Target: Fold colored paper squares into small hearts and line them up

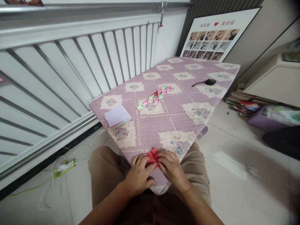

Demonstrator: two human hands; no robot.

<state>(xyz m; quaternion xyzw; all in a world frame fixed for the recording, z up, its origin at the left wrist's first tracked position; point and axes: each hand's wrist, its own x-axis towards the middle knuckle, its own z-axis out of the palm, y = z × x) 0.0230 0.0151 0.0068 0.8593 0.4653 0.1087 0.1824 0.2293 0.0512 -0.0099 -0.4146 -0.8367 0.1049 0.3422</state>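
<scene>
A small red folded paper (152, 155) lies at the near edge of a table covered with a purple floral cloth (150, 125). My left hand (140, 175) and my right hand (172, 167) both press on it from either side, fingertips pinching its folds. Much of the paper is hidden under my fingers. Farther back on the cloth a row of several small folded paper pieces (154, 96) in green, pink and red runs diagonally. A stack of square paper sheets (117, 116) sits at the left edge of the table.
A black object with a cord (209, 82) lies at the far right of the table. White railing bars (58, 72) run along the left. A power strip with cables (63, 167) lies on the floor. Books (242, 104) and a photo board (214, 39) stand at the right.
</scene>
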